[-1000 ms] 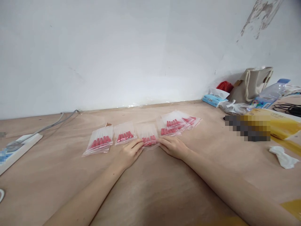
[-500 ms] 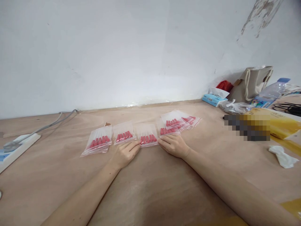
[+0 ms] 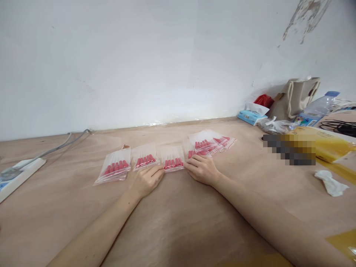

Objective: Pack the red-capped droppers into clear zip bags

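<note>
In the middle of the table lies a clear zip bag (image 3: 172,154) with several red-ended pieces inside. My left hand (image 3: 148,180) is closed at its near left corner, fingertips pinched on the bag's edge. At the opposite near corner, my right hand (image 3: 202,170) pinches the edge with curled fingers. Two similar areas of bags flank it: a bag (image 3: 145,152) just left, and further left a bag (image 3: 115,163) that seems to lie on another. On the right, a pile of overlapping bags (image 3: 207,141) is partly covered by my right hand.
A power strip (image 3: 25,178) with a grey cable (image 3: 59,148) lies at far left. At right are a blue tissue pack (image 3: 251,116), a canvas bag (image 3: 299,98), a plastic bottle (image 3: 319,107), a yellow package (image 3: 319,142) and a crumpled tissue (image 3: 330,183). A wall (image 3: 139,63) stands behind.
The view has shifted slightly. My right hand's fingers are a little more bent, still at the middle bag's corner; my left hand stays at the other corner. The bags lie as before.
</note>
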A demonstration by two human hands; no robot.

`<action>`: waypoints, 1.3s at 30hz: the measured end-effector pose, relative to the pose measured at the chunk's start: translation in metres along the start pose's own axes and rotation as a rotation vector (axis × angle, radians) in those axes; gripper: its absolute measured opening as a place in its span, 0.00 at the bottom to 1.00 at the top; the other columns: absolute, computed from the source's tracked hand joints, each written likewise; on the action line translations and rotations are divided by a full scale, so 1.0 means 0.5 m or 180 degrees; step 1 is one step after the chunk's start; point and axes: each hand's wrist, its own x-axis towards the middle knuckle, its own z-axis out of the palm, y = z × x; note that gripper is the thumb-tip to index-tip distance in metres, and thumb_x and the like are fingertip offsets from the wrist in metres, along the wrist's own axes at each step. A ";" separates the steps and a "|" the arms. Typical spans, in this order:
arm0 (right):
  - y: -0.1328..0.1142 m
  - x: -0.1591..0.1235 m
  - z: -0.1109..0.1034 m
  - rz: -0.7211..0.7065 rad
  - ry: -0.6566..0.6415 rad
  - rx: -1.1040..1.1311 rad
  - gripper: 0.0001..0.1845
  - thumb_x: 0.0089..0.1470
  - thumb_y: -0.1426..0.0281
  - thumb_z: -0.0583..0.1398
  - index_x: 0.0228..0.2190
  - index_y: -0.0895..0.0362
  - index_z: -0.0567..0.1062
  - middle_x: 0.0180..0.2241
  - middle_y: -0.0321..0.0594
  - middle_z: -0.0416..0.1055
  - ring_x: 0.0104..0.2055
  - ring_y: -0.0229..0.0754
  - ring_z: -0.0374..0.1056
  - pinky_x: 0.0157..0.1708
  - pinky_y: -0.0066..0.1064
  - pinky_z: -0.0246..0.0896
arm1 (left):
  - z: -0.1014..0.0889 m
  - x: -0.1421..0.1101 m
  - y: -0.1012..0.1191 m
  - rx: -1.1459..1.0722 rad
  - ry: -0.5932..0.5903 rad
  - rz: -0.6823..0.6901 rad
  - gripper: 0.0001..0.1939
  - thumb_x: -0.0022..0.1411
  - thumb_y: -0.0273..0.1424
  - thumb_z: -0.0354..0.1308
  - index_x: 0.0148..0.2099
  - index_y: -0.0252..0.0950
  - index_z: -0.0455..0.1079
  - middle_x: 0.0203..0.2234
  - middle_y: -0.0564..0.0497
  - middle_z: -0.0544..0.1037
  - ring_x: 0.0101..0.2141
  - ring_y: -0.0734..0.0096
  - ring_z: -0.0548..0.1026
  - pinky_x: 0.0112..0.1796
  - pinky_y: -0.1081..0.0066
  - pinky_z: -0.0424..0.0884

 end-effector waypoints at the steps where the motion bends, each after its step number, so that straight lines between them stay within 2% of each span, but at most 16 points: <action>1: -0.007 0.006 0.001 0.0009 0.0001 0.0038 0.07 0.54 0.75 0.54 0.30 0.56 0.73 0.27 0.36 0.70 0.31 0.35 0.60 0.27 0.28 0.47 | -0.001 0.003 0.003 -0.0039 -0.0012 -0.0031 0.08 0.60 0.24 0.53 0.33 0.37 0.71 0.30 0.54 0.79 0.27 0.74 0.76 0.31 0.75 0.72; 4: -0.033 0.025 0.005 -0.0145 0.0010 0.0119 0.08 0.55 0.74 0.53 0.32 0.55 0.72 0.28 0.36 0.71 0.32 0.36 0.60 0.26 0.28 0.46 | -0.001 0.010 0.014 -0.0204 -0.0036 -0.0038 0.09 0.61 0.24 0.51 0.34 0.36 0.71 0.30 0.53 0.78 0.27 0.75 0.76 0.31 0.76 0.72; 8: -0.055 0.037 0.012 -0.0337 -0.0061 0.0067 0.09 0.56 0.75 0.52 0.28 0.56 0.72 0.25 0.36 0.69 0.31 0.36 0.59 0.26 0.30 0.44 | 0.008 0.010 0.023 -0.0351 -0.0049 0.0024 0.09 0.62 0.24 0.49 0.34 0.35 0.71 0.31 0.50 0.78 0.28 0.73 0.76 0.32 0.74 0.72; 15: -0.047 0.034 0.009 -0.0510 -0.0068 0.0030 0.11 0.55 0.76 0.52 0.23 0.57 0.70 0.24 0.36 0.66 0.30 0.35 0.57 0.26 0.30 0.43 | 0.018 0.005 0.023 -0.0477 -0.0089 0.0047 0.10 0.61 0.24 0.49 0.35 0.35 0.71 0.32 0.49 0.78 0.29 0.72 0.76 0.31 0.73 0.72; 21: -0.032 0.026 0.004 -0.0479 -0.0028 -0.0076 0.11 0.55 0.76 0.52 0.23 0.58 0.69 0.23 0.36 0.66 0.28 0.35 0.56 0.25 0.31 0.42 | -0.002 0.012 0.020 -0.0434 -0.0031 -0.0034 0.08 0.60 0.23 0.52 0.34 0.36 0.71 0.29 0.52 0.78 0.28 0.73 0.76 0.32 0.75 0.72; 29: 0.007 -0.008 -0.011 -0.0169 -0.0158 0.0016 0.10 0.56 0.77 0.51 0.28 0.59 0.71 0.25 0.38 0.68 0.30 0.35 0.60 0.28 0.30 0.46 | -0.014 0.009 0.010 -0.0317 0.0048 -0.0096 0.07 0.59 0.23 0.54 0.33 0.38 0.72 0.28 0.54 0.79 0.28 0.74 0.77 0.31 0.77 0.71; 33: 0.012 -0.014 -0.007 0.0058 -0.0158 0.0101 0.11 0.56 0.77 0.51 0.28 0.58 0.72 0.25 0.38 0.68 0.31 0.35 0.61 0.28 0.29 0.47 | -0.012 0.003 0.010 -0.0346 -0.0079 -0.0282 0.07 0.59 0.24 0.52 0.33 0.38 0.71 0.30 0.54 0.79 0.28 0.74 0.77 0.33 0.75 0.71; 36: 0.008 -0.014 -0.003 0.0255 -0.0206 0.0252 0.11 0.56 0.75 0.51 0.26 0.58 0.71 0.23 0.37 0.67 0.29 0.34 0.60 0.26 0.28 0.46 | -0.008 0.001 0.013 -0.0460 -0.0296 -0.0616 0.07 0.61 0.24 0.51 0.33 0.38 0.69 0.35 0.53 0.78 0.30 0.72 0.77 0.38 0.70 0.71; 39: 0.003 -0.013 -0.004 0.0281 -0.0366 0.0391 0.11 0.56 0.73 0.52 0.25 0.58 0.71 0.24 0.37 0.67 0.28 0.34 0.60 0.25 0.28 0.46 | -0.005 0.005 0.017 -0.0833 -0.0516 -0.0795 0.06 0.62 0.25 0.48 0.34 0.37 0.66 0.43 0.50 0.75 0.34 0.71 0.77 0.39 0.70 0.70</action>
